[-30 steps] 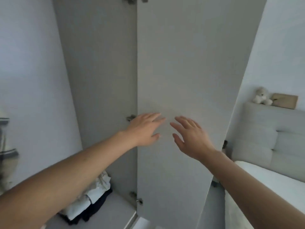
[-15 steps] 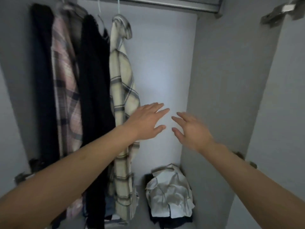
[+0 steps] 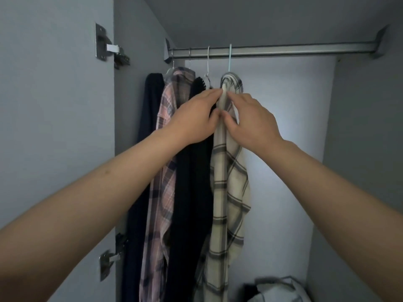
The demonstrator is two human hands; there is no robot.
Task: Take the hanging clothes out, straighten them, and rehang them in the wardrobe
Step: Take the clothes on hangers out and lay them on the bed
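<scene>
Several garments hang on the metal rail (image 3: 283,50) inside the open wardrobe. The rightmost is a cream plaid shirt (image 3: 229,192) on a pale blue hanger (image 3: 229,59). My left hand (image 3: 194,116) and my right hand (image 3: 250,118) both pinch the front edge of this shirt just below its collar, thumbs nearly touching. To its left hang a black knit garment (image 3: 192,192), a pink plaid shirt (image 3: 165,149) and a dark navy garment (image 3: 150,101).
The left wardrobe door (image 3: 54,127) stands open with hinges (image 3: 113,53) at its edge. A pile of folded white and dark clothes (image 3: 279,288) lies on the wardrobe floor at the lower right. The rail's right half carries nothing.
My view swung from the wardrobe door to the hanging clothes. Both hands rose from open and hovering to the cream plaid shirt and now pinch it near the collar.
</scene>
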